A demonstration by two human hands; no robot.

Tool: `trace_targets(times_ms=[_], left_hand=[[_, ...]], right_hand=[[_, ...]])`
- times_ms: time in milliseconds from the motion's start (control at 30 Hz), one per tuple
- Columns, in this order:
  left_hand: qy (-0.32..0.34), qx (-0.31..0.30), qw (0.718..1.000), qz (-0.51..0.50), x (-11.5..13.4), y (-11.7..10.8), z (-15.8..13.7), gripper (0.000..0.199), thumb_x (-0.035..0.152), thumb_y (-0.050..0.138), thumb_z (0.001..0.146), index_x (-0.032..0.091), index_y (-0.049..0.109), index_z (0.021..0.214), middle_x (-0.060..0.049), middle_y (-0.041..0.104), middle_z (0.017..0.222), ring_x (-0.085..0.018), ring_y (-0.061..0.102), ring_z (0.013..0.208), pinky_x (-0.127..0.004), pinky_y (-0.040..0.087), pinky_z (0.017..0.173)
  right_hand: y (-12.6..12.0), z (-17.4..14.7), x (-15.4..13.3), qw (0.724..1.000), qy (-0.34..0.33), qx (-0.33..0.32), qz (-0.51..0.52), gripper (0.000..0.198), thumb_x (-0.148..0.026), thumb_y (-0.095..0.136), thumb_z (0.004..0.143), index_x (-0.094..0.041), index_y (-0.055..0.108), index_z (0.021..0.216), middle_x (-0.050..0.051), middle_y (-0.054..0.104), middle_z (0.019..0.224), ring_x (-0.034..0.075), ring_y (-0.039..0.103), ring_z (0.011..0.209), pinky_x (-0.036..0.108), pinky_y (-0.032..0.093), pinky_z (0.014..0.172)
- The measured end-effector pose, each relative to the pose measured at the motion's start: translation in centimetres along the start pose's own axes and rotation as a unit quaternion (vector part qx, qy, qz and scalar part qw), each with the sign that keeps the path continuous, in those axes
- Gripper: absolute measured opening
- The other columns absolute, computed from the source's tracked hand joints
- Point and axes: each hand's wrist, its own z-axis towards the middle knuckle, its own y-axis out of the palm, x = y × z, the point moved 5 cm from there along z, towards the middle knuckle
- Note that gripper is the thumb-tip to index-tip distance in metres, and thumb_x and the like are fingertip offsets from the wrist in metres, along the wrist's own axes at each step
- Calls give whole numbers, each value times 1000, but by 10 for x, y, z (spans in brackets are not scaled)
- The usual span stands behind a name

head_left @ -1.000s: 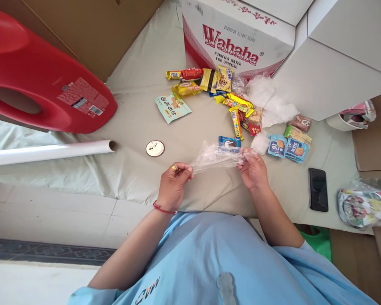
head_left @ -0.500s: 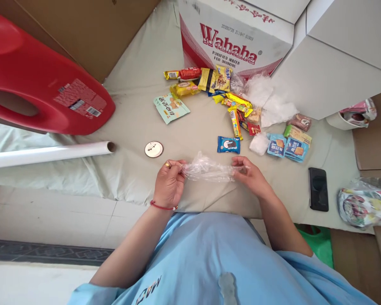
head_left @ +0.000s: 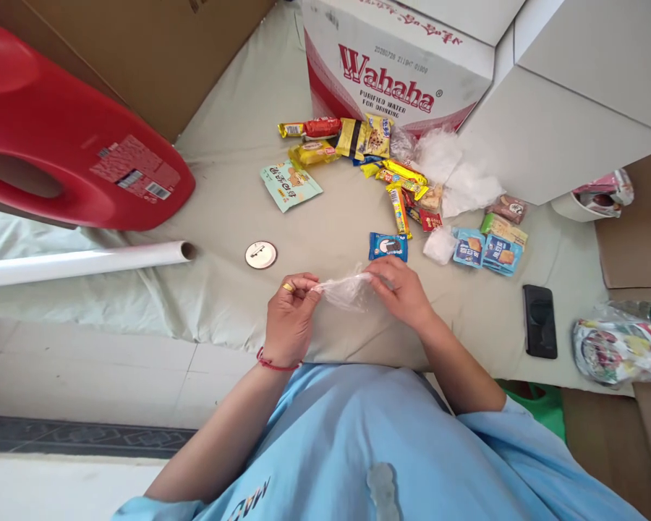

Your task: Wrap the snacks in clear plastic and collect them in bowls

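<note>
A crumpled clear plastic bag (head_left: 347,291) is stretched between my two hands above the cloth-covered table. My left hand (head_left: 291,318), with a ring and a red bracelet, pinches one end of it. The other end is pinched by the thumb and fingers of my right hand (head_left: 398,289). Just beyond my right hand lies a blue snack packet (head_left: 388,247). A round badge (head_left: 261,255), its pin side up, rests ahead of my left hand. Farther off is a pale green snack pouch (head_left: 291,185).
Several wrapped snacks and crumpled plastic (head_left: 471,184) lie before a Wahaba carton (head_left: 396,72). On the left are a red jug (head_left: 81,137) and a white roll (head_left: 87,264). A black phone (head_left: 540,321) and a plastic-wrapped bundle (head_left: 613,351) lie on the right.
My right hand has moved left, closer to my left hand, and the plastic bag between them has bunched shorter. Both hands still hold it.
</note>
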Motion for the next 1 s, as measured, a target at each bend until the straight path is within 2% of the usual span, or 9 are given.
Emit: trace_targets(times_ms=[200,367,433,533,667,767,867,933,1000], left_hand=[[-21,16,999,30,-16,-32,3,29,40,86,71,19,67,81,-4,69,102,-15,61,90,-28,48,86],[-34,34,998,34,-18,-46,1,32,40,87,66,19,65,79,-3,68,100,-15,61,90,-29,48,85],[-47,33,996,72,-17,-52,-1,33,40,86,66,19,64,79,-4,68,102,-16,62,91,-31,50,87],[-57,0,992,109,-10,-58,-5,31,33,84,63,19,62,80,-7,68,111,-21,66,100,-35,52,92],[-34,-10,995,90,14,-61,0,21,33,71,72,21,61,87,-8,69,117,-26,67,112,-37,53,90],[4,-20,978,208,28,-47,10,28,45,56,89,20,67,96,-9,72,107,-26,68,106,-41,52,93],[69,-104,926,357,29,-12,15,44,57,58,88,19,70,106,-13,71,118,-30,65,114,-47,49,104],[91,-164,903,385,23,11,13,47,59,64,83,19,69,105,-14,69,122,-31,63,117,-47,48,106],[76,-202,909,355,15,24,9,40,58,64,84,20,68,96,-10,71,107,-27,64,105,-42,51,97]], right_hand=[[-28,1,27,982,137,48,118,22,-47,71,89,-25,71,86,-2,62,72,15,53,64,28,44,60],[-48,-13,43,956,179,182,143,27,-51,68,91,-24,63,91,-4,54,72,11,42,55,25,33,51],[-50,-18,48,946,190,207,163,31,-54,67,91,-24,60,92,-5,51,71,11,41,54,24,32,50],[-47,-20,49,951,194,181,158,38,-61,62,93,-23,60,95,-4,53,73,11,42,55,25,35,52],[-37,-18,42,980,173,55,85,42,-58,75,84,-22,70,104,1,68,87,15,58,72,27,45,65],[-29,-15,31,990,124,-18,60,30,-48,77,84,-20,74,93,3,72,87,17,63,77,29,48,71],[-28,-14,16,993,65,-36,95,22,-41,69,91,-20,77,91,4,73,87,17,65,80,29,49,74],[-32,-15,11,989,62,-25,133,23,-42,69,92,-21,78,96,4,75,91,17,66,81,29,49,73],[-41,-18,11,982,83,-3,167,26,-46,70,92,-22,78,99,5,76,94,16,65,80,28,48,71]])
